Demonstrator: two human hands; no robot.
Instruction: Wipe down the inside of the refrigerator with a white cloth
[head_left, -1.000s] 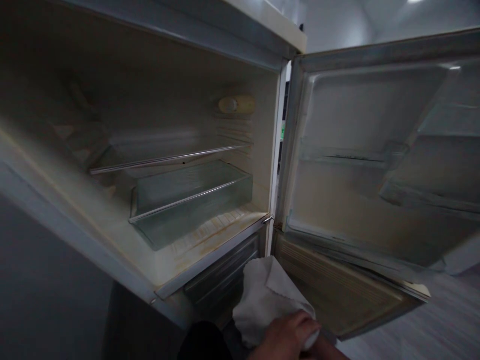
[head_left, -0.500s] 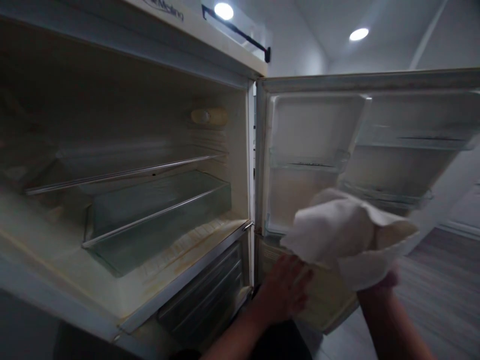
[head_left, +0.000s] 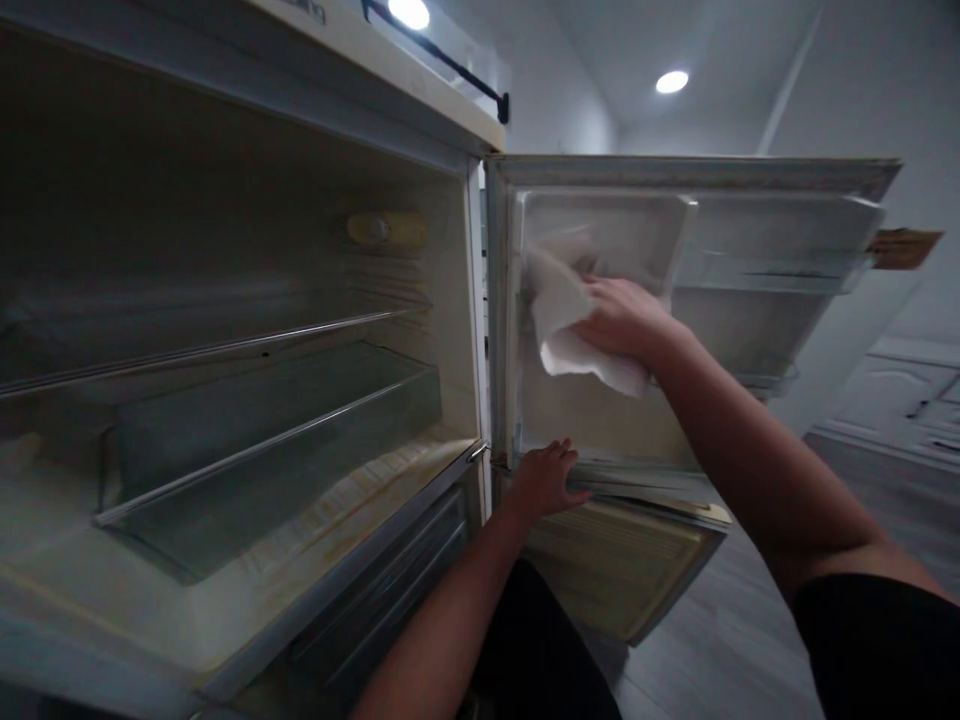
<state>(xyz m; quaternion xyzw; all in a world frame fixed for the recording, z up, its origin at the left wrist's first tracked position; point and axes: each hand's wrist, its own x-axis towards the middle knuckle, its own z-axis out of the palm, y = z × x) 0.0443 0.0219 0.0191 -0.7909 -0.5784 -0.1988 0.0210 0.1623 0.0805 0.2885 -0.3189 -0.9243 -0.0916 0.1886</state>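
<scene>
My right hand (head_left: 622, 315) is closed on a crumpled white cloth (head_left: 562, 320), which may be a paper towel. The cloth is at the inner panel of the open upper fridge door (head_left: 600, 420), in its hinge-side half, and its edges are blurred. Lower down, my left hand (head_left: 546, 480) rests at the bottom edge of that same door, thumb and fingers apart, with nothing in it. Beneath it stands the open lower door (head_left: 615, 570), yellowed inside.
On the left is the fridge interior, with a glass shelf (head_left: 225, 355), a clear drawer (head_left: 300, 450) and a stained floor (head_left: 300, 550). A yellowish lamp cover (head_left: 386, 228) sits on the side wall. White cabinets (head_left: 892, 395) stand beyond the door, at far right.
My right hand has carried the cloth up and left to the upper door's inner panel. My left hand has risen slightly to the door's bottom edge. The view has shifted to the right.
</scene>
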